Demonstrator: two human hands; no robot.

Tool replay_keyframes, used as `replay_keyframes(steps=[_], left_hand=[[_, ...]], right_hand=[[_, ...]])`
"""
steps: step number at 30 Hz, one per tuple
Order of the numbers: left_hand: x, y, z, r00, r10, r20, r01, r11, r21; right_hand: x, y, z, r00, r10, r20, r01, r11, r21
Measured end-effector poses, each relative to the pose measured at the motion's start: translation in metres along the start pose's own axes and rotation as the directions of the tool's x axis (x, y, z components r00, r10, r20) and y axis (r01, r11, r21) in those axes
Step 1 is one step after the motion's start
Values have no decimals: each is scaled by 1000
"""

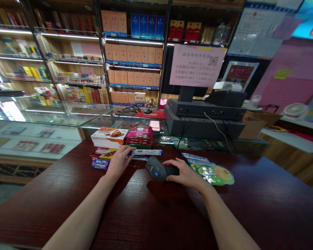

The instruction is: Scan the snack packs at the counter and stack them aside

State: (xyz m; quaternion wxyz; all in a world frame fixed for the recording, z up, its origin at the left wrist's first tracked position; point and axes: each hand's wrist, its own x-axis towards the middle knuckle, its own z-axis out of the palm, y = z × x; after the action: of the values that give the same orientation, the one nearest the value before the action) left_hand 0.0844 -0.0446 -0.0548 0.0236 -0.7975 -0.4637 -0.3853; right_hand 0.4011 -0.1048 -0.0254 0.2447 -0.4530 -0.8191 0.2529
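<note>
My right hand (184, 173) is wrapped round the handle of a dark barcode scanner (155, 169), whose head shows a blue light and points left. My left hand (120, 160) grips the left end of a slim blue-and-white packet (148, 152) with a barcode facing up. Another slim packet lies partly hidden beneath it. Beside my left hand are a purple packet (100, 164) and a yellow-and-red packet (108, 153). Right of the scanner lie slim blue-and-white packets (197, 158) and a green pouch with a yellow duck (211, 173).
Behind the hands stand a white-and-orange box (109, 137) and stacked pink-red packets (139, 135) on the dark wooden counter (156, 215). A cash register (205, 119) with cables sits on a glass display case (99, 119). Stocked shelves (135, 40) line the back wall.
</note>
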Motion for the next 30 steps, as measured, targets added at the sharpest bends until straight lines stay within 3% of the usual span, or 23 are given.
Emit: replay_keyframes(steps=[16, 30], left_hand=[[0, -1, 1, 1000, -1, -2, 1, 1000, 10], [0, 5, -3, 1000, -1, -7, 1, 1000, -16]], right_hand=[[-1, -2, -1, 1000, 23, 13, -23, 1000, -10], [-2, 0, 7, 979, 138, 148, -129, 989, -69]])
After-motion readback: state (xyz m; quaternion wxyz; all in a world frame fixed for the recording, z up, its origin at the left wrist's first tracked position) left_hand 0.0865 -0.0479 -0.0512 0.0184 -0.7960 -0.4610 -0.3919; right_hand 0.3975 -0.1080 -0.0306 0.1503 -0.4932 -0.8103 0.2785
